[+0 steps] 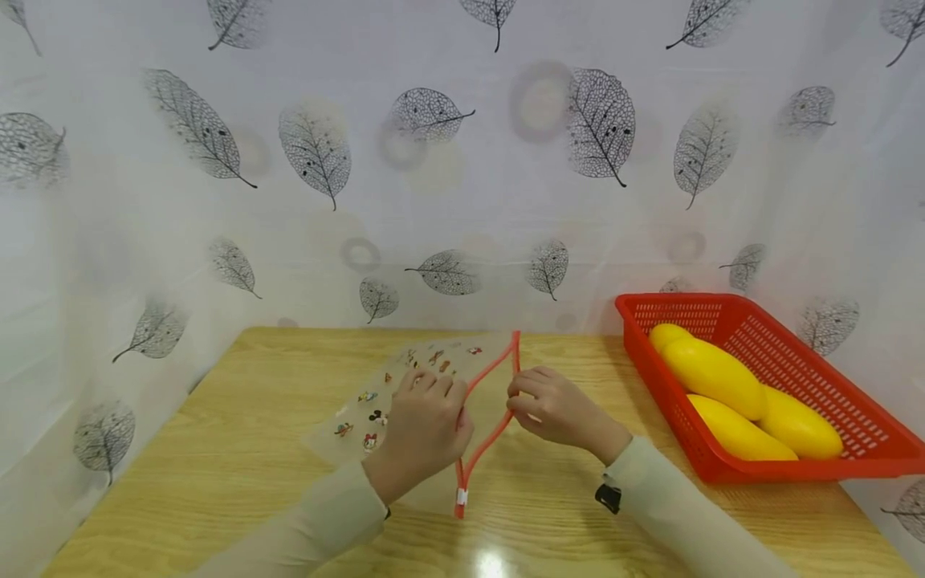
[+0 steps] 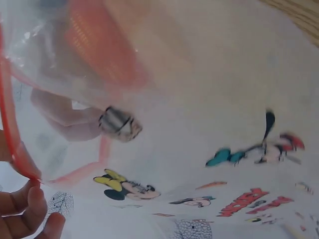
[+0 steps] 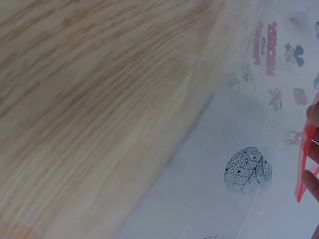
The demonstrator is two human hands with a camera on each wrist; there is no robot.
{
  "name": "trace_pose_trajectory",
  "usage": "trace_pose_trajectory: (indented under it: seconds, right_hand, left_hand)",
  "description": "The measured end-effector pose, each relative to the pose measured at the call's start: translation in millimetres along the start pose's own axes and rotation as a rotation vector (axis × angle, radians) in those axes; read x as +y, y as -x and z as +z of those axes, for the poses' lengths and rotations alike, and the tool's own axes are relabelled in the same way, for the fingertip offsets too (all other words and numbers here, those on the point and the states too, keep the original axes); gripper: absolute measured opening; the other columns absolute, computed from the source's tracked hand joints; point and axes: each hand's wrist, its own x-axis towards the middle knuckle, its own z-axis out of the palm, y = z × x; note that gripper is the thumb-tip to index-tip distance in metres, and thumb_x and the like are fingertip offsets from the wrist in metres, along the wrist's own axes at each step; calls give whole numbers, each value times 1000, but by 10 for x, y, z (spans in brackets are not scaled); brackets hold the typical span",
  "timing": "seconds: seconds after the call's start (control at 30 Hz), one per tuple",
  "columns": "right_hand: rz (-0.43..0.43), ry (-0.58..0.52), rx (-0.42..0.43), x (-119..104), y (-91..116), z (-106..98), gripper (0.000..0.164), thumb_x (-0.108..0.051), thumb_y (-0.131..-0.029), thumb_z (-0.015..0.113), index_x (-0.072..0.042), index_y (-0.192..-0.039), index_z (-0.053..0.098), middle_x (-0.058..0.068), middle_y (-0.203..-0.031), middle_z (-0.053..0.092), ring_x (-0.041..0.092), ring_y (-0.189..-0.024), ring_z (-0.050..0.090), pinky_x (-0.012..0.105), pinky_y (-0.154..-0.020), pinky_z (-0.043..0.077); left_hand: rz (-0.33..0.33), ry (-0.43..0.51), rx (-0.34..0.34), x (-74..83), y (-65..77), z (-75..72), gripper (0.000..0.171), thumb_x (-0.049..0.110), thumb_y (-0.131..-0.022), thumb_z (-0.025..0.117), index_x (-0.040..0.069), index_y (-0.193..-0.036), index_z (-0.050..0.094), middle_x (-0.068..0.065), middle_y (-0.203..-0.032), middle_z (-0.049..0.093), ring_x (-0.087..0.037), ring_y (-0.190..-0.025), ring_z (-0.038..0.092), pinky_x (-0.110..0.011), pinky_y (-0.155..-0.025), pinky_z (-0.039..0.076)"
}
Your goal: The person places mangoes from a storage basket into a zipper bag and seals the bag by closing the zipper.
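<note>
A clear zip bag [image 1: 426, 361] printed with small cartoon figures is held just above the table, its red-edged mouth spread apart. My left hand [image 1: 428, 417] grips one side of the red rim, fingers curled over it. On the opposite side, my right hand [image 1: 556, 407] pinches the other red edge between thumb and fingers. A white slider [image 1: 462, 496] sits at the near end of the rim. The left wrist view looks along the printed plastic, with left fingertips [image 2: 35, 209] at the red edge. In the right wrist view, right fingertips [image 3: 311, 181] hold the red strip.
To the right stands a red plastic basket [image 1: 730, 474] with several yellow mango-like fruits [image 1: 715, 377] inside. The wooden table [image 1: 275, 401] runs back to a pale curtain [image 1: 462, 201] with dark leaf prints. A dark band [image 1: 609, 498] shows at the right wrist.
</note>
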Motion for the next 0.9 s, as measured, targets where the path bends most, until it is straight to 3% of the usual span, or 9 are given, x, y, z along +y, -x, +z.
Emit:
trace_pose_trajectory:
  seconds: [0.13,0.3,0.57,0.73,0.9]
  right_hand:
    - [20,-13,-12,3,-6,-28,10,-11,-75,71,-11,-81,64,2,-84,63,19,-82,61,34,-78,51]
    - [67,-29,-6,43,-55,-121,22,-9,-67,76,-10,-86,64,4,-89,63,20,-85,62,36,-78,52]
    - [222,11,108,179,-302,-145,22,-7,-67,78,-8,-87,67,4,-87,65,20,-81,62,35,-74,53]
    - [231,24,109,284,-414,-60,21,-9,-68,79,-8,-87,69,6,-86,67,21,-81,63,37,-76,53]
    - [253,12,119,358,-509,-11,13,-9,-71,77,-9,-83,72,3,-81,68,18,-76,64,34,-73,53]
  left_hand:
    - [-17,-1,52,5,8,75,11,16,-66,63,14,-63,52,1,-61,58,-18,-61,56,-33,-68,45]
    - [-52,-19,71,18,-16,93,15,16,-65,64,15,-62,50,2,-57,55,-18,-58,56,-34,-67,44]
    - [-121,-51,77,53,-96,126,13,17,-66,64,14,-62,53,1,-56,56,-19,-57,55,-35,-67,44]
    - [-134,-60,58,99,-152,147,13,19,-66,66,14,-63,55,1,-57,58,-19,-57,57,-36,-69,46]
    - [-145,-80,-8,101,-242,123,11,19,-67,66,13,-66,57,0,-58,58,-20,-58,57,-36,-68,46]
